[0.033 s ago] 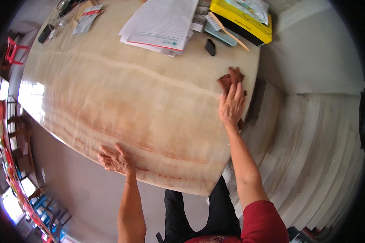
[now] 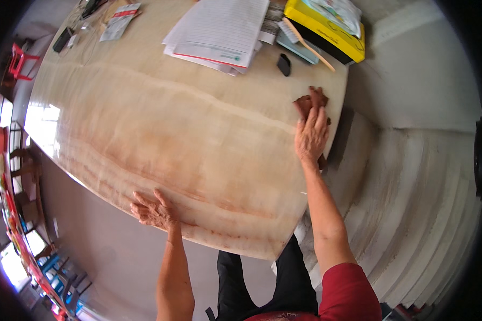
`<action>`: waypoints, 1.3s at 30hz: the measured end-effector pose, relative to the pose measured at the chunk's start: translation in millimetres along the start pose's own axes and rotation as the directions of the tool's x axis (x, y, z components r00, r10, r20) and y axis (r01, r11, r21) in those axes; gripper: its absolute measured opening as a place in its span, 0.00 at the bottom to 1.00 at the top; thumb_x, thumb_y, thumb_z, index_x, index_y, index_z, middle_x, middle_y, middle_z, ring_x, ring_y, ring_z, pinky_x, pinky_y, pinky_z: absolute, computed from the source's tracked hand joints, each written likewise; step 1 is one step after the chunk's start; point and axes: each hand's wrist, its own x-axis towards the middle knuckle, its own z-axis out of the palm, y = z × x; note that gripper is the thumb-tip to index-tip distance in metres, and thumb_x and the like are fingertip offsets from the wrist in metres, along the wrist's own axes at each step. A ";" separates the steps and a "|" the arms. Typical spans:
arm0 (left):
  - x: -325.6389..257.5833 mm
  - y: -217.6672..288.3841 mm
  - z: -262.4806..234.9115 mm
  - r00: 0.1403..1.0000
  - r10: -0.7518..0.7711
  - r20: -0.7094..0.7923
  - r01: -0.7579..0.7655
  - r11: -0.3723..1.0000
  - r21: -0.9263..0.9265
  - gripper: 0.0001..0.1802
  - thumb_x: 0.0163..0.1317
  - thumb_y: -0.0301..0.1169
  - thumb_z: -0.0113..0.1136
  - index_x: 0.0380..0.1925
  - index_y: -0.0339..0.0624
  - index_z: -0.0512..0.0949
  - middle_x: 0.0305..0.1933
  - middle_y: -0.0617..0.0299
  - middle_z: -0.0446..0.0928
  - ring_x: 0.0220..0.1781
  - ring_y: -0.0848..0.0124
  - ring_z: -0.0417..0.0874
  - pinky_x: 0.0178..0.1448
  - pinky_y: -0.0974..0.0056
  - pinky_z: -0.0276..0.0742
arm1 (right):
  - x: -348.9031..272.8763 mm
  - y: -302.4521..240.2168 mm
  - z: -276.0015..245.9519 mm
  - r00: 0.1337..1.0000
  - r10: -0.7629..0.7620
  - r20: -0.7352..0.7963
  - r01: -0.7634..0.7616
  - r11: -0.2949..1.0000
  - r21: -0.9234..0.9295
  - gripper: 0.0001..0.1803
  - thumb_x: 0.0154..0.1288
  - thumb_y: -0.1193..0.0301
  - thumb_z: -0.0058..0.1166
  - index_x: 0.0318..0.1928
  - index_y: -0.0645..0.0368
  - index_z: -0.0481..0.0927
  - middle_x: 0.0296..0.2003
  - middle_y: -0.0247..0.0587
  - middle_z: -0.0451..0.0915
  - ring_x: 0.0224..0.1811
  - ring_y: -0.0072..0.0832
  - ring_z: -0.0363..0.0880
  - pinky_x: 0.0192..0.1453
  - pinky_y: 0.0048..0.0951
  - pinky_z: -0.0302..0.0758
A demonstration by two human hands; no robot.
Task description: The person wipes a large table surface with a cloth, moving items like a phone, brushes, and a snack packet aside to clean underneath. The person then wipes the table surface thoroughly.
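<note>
A crumpled brown cloth (image 2: 317, 98) lies near the right edge of the stone-patterned table (image 2: 209, 134). My right hand (image 2: 311, 136) presses down on it, fingers stretched forward over the fabric. Some of the cloth sticks out past the fingertips, and a bit shows by the wrist; the rest is hidden under the palm. Over at the near left edge, my left hand (image 2: 154, 211) rests flat on the tabletop with its fingers spread and nothing in it.
Beyond the cloth lie a small black object (image 2: 284, 65), a wooden-handled brush (image 2: 308, 43) and a yellow box (image 2: 353, 49). Lined papers (image 2: 214, 37) are stacked at the far middle, a silver packet (image 2: 120, 22) farther left. Steps (image 2: 412, 203) run along the right side.
My right hand and the cloth have slid slightly farther away along the table's right edge. The whole view has shifted a little; my left hand stays in about the same place.
</note>
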 end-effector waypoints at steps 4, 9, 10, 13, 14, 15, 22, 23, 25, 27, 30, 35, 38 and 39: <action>2.1 3.8 -0.7 1.000 0.001 -0.018 -0.002 0.999 -0.046 0.41 0.63 0.58 0.42 0.70 0.48 0.51 0.73 0.42 0.43 0.75 0.51 0.43 0.72 0.48 0.39 | 12.8 -37.8 8.3 0.998 -0.019 -0.059 0.017 0.999 -0.038 0.32 0.66 0.59 0.47 0.67 0.56 0.59 0.68 0.50 0.54 0.69 0.46 0.55 0.69 0.47 0.55; 5.8 1.1 -5.5 1.000 -0.016 -0.015 0.015 0.998 -0.055 0.39 0.62 0.53 0.46 0.69 0.48 0.54 0.73 0.42 0.44 0.74 0.52 0.44 0.72 0.48 0.38 | -49.3 -137.6 -23.8 0.913 -0.406 0.035 0.388 0.892 0.232 0.33 0.60 0.58 0.53 0.64 0.58 0.64 0.66 0.52 0.58 0.69 0.45 0.56 0.68 0.53 0.54; 7.7 1.0 -8.7 1.000 -0.020 -0.022 0.019 0.998 -0.065 0.39 0.62 0.53 0.47 0.69 0.48 0.54 0.73 0.42 0.44 0.74 0.52 0.45 0.72 0.48 0.38 | -62.5 -145.5 -27.4 0.863 -0.500 0.063 0.461 0.834 0.303 0.33 0.60 0.59 0.53 0.63 0.57 0.64 0.66 0.52 0.58 0.68 0.45 0.56 0.69 0.54 0.53; 8.3 -3.2 -5.4 0.997 -0.017 -0.074 0.011 0.996 -0.084 0.39 0.61 0.52 0.49 0.69 0.48 0.54 0.73 0.42 0.45 0.74 0.52 0.45 0.72 0.47 0.38 | -59.1 -142.6 -22.9 0.791 -0.610 0.050 0.570 0.763 0.306 0.31 0.60 0.59 0.53 0.63 0.54 0.65 0.66 0.49 0.58 0.68 0.44 0.58 0.69 0.54 0.53; 7.5 -2.1 -4.5 0.998 -0.016 -0.061 0.011 0.997 -0.079 0.39 0.61 0.51 0.49 0.69 0.48 0.54 0.73 0.43 0.45 0.74 0.52 0.45 0.72 0.46 0.38 | -40.8 -138.8 -21.6 0.840 -0.541 0.032 0.516 0.817 0.256 0.31 0.61 0.60 0.52 0.64 0.54 0.64 0.65 0.49 0.58 0.67 0.44 0.58 0.68 0.54 0.54; 6.7 -1.0 -4.1 0.999 -0.015 -0.049 0.011 0.997 -0.072 0.39 0.61 0.51 0.50 0.69 0.48 0.54 0.73 0.43 0.45 0.74 0.52 0.45 0.72 0.45 0.39 | -18.0 -137.0 -19.1 0.883 -0.469 0.010 0.457 0.865 0.208 0.31 0.62 0.60 0.51 0.64 0.54 0.63 0.65 0.49 0.58 0.67 0.44 0.58 0.68 0.54 0.55; 6.6 1.0 -2.9 0.998 -0.041 -0.037 0.039 0.998 -0.055 0.40 0.60 0.52 0.50 0.69 0.50 0.53 0.74 0.49 0.45 0.75 0.55 0.43 0.72 0.46 0.37 | 5.0 -136.5 -8.2 0.903 -0.427 0.034 0.417 0.895 0.155 0.32 0.64 0.59 0.49 0.65 0.58 0.60 0.66 0.51 0.56 0.68 0.47 0.56 0.69 0.53 0.52; 7.0 -0.6 -2.6 0.998 -0.044 -0.035 0.042 0.998 -0.056 0.40 0.60 0.52 0.50 0.69 0.50 0.53 0.74 0.49 0.45 0.76 0.55 0.42 0.72 0.45 0.37 | -8.2 -142.4 -12.0 0.871 -0.490 0.042 0.474 0.860 0.189 0.33 0.63 0.59 0.50 0.65 0.58 0.60 0.66 0.52 0.56 0.68 0.48 0.56 0.70 0.53 0.52; 7.8 -2.2 -2.8 0.998 -0.053 -0.030 0.051 0.997 -0.056 0.40 0.60 0.52 0.50 0.70 0.51 0.52 0.74 0.49 0.44 0.76 0.55 0.42 0.72 0.44 0.36 | -17.1 -154.6 -13.1 0.795 -0.605 0.035 0.575 0.771 0.272 0.34 0.59 0.61 0.57 0.63 0.61 0.63 0.65 0.56 0.56 0.67 0.51 0.56 0.70 0.54 0.52; 8.0 -2.9 -3.0 0.998 -0.052 -0.028 0.051 0.997 -0.049 0.40 0.60 0.52 0.51 0.69 0.51 0.53 0.73 0.47 0.46 0.75 0.52 0.43 0.71 0.41 0.38 | 0.2 -187.4 -16.8 0.776 -0.630 0.000 0.602 0.742 0.295 0.34 0.57 0.63 0.58 0.62 0.62 0.63 0.64 0.57 0.56 0.66 0.51 0.57 0.70 0.54 0.53; 4.1 -1.2 1.6 0.999 -0.035 -0.025 0.033 0.998 -0.061 0.41 0.59 0.52 0.52 0.69 0.51 0.53 0.72 0.47 0.47 0.75 0.51 0.44 0.70 0.39 0.39 | 22.0 -232.8 -5.7 0.766 -0.637 -0.088 0.630 0.716 0.301 0.34 0.57 0.61 0.58 0.61 0.61 0.64 0.63 0.57 0.57 0.65 0.50 0.58 0.69 0.54 0.55; 1.6 -5.2 4.2 0.998 0.013 -0.063 -0.017 0.999 -0.051 0.42 0.59 0.51 0.53 0.70 0.52 0.52 0.72 0.46 0.46 0.75 0.51 0.43 0.70 0.38 0.40 | 41.6 -293.8 10.6 0.803 -0.590 -0.080 0.590 0.771 0.240 0.34 0.59 0.56 0.57 0.62 0.57 0.64 0.62 0.54 0.59 0.63 0.49 0.60 0.66 0.54 0.57; 2.9 -0.9 -2.4 0.999 -0.020 -0.048 0.016 0.997 -0.074 0.39 0.60 0.48 0.52 0.70 0.52 0.53 0.73 0.47 0.47 0.75 0.52 0.44 0.71 0.40 0.38 | 43.2 -307.1 11.1 0.740 -0.656 -0.150 0.669 0.697 0.258 0.33 0.60 0.55 0.54 0.63 0.56 0.63 0.63 0.49 0.59 0.66 0.45 0.59 0.67 0.55 0.56; 2.3 2.1 -3.6 0.999 -0.025 -0.039 0.022 0.997 -0.080 0.39 0.60 0.48 0.52 0.69 0.51 0.53 0.73 0.47 0.47 0.75 0.52 0.44 0.71 0.40 0.38 | 42.8 -305.0 8.0 0.697 -0.701 -0.149 0.710 0.644 0.285 0.30 0.60 0.57 0.53 0.61 0.55 0.67 0.63 0.47 0.62 0.67 0.43 0.59 0.67 0.55 0.56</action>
